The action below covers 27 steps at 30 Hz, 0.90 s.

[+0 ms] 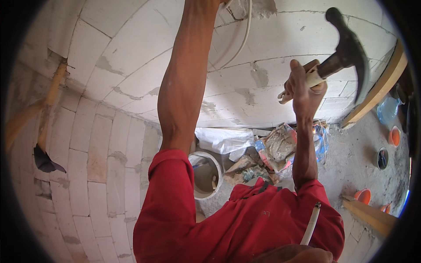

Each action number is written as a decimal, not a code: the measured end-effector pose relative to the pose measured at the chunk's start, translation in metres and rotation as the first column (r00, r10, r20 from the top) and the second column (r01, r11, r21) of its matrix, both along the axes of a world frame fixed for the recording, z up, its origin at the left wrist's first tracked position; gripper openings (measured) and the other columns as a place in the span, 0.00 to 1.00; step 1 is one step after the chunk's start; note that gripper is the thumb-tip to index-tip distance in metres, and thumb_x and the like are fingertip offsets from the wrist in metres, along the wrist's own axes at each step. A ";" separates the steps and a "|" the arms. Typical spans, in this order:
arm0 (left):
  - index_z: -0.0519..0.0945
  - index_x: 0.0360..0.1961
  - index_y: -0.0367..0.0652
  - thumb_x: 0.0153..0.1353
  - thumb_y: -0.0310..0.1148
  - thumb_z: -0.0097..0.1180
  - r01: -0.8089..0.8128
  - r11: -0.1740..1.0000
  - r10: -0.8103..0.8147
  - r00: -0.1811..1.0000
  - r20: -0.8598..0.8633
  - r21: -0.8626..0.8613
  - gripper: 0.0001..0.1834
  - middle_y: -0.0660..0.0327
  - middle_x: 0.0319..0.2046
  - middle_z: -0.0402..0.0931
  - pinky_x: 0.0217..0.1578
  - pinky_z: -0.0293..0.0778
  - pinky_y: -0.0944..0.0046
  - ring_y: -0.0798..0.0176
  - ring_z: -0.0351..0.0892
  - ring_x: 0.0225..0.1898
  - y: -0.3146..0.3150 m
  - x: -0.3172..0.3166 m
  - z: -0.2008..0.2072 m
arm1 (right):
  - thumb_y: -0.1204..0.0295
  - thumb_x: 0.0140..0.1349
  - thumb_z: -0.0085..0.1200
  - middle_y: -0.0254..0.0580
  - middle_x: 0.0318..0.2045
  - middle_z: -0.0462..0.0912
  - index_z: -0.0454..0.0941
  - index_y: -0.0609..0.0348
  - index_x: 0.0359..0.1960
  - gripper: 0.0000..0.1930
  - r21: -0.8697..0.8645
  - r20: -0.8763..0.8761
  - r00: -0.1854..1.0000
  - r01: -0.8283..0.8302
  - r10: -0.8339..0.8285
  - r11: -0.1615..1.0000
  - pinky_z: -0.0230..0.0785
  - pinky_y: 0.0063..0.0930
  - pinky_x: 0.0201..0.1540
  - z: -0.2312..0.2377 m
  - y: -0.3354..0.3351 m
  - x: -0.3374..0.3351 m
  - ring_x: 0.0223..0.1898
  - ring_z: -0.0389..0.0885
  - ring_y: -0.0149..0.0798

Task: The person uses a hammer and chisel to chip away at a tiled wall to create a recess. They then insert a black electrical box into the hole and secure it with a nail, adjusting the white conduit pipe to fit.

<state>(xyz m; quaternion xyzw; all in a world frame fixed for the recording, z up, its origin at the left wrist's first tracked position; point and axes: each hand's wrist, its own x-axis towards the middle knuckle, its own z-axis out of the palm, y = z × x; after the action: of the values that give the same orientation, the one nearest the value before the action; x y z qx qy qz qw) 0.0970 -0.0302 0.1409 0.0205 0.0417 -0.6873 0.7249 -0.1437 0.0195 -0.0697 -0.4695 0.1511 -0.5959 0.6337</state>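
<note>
My right hand (306, 90) is wrapped round the handle of a claw hammer (350, 55), raised in front of the pale block wall (285, 39). The hammer's dark metal head points up and to the right, and its grip has a whitish covering. My left forearm (184, 83) stretches straight up along the wall. The left hand itself lies beyond the top edge, so its fingers are hidden. Close to that wrist, a whitish cable (248, 33) hangs in a curve against the wall. A rough grey patch (258, 6) shows in the blocks beside the cable.
Below stand a white bucket (207, 175) with grey contents, a white sack (226, 139) and torn bags (280, 147). A wooden beam (381, 87) leans at right, near orange buckets (394, 136) and a clear blue bottle (388, 110). Timber (55, 83) and a dark cap (46, 161) are at left.
</note>
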 end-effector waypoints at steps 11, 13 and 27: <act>0.70 0.45 0.43 0.72 0.47 0.57 -0.296 0.930 -0.074 0.428 0.901 0.217 0.18 0.61 0.28 0.73 0.32 0.82 0.55 0.63 0.78 0.26 0.077 -0.076 -0.171 | 0.71 0.70 0.60 0.23 0.12 0.62 0.64 0.50 0.28 0.15 0.061 -0.251 0.968 -0.001 0.016 0.998 0.48 0.19 0.13 -0.077 0.000 -0.130 0.10 0.56 0.19; 0.69 0.45 0.45 0.72 0.55 0.54 -0.309 0.907 -0.181 0.327 0.928 0.286 0.23 0.63 0.25 0.72 0.21 0.71 0.63 0.67 0.74 0.19 0.109 -0.081 -0.211 | 0.69 0.69 0.60 0.23 0.11 0.62 0.65 0.49 0.27 0.16 0.217 -0.362 0.925 -0.032 0.111 0.976 0.49 0.20 0.11 -0.094 0.016 -0.152 0.09 0.57 0.20; 0.68 0.39 0.44 0.75 0.53 0.48 -0.571 0.820 0.275 0.456 0.846 0.041 0.21 0.63 0.26 0.67 0.23 0.71 0.64 0.68 0.70 0.23 0.008 -0.102 -0.180 | 0.65 0.68 0.63 0.30 0.11 0.69 0.69 0.55 0.25 0.17 0.275 -0.601 0.766 -0.069 0.228 0.959 0.56 0.22 0.10 -0.082 0.021 -0.217 0.09 0.67 0.24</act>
<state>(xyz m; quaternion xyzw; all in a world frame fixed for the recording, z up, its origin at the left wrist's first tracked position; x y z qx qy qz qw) -0.0050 -0.0223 -0.0393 0.4377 -0.1793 -0.3765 0.7966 -0.3608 0.0405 -0.1520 -0.5725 0.3850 -0.3309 0.6438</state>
